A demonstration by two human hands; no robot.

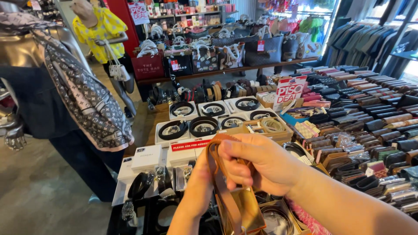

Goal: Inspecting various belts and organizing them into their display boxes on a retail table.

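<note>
My right hand [261, 163] comes in from the lower right and is closed on a looped tan leather belt [223, 187], thumb pressed on the top of the loop. My left hand [198, 187] rises from below and grips the same belt from behind, its fingers mostly hidden by the strap. The strap hangs down in front of a shiny gold box [248, 209] just under my hands. Both hands hover over a display table [150, 124] of boxed belts.
Coiled black belts in white boxes [204, 126] cover the table ahead. Rows of wallets [370, 126] fill the right side. A red and white sale sign [289, 89] stands mid-table. A mannequin with a patterned scarf [82, 95] stands left; handbags [261, 50] line the back shelf.
</note>
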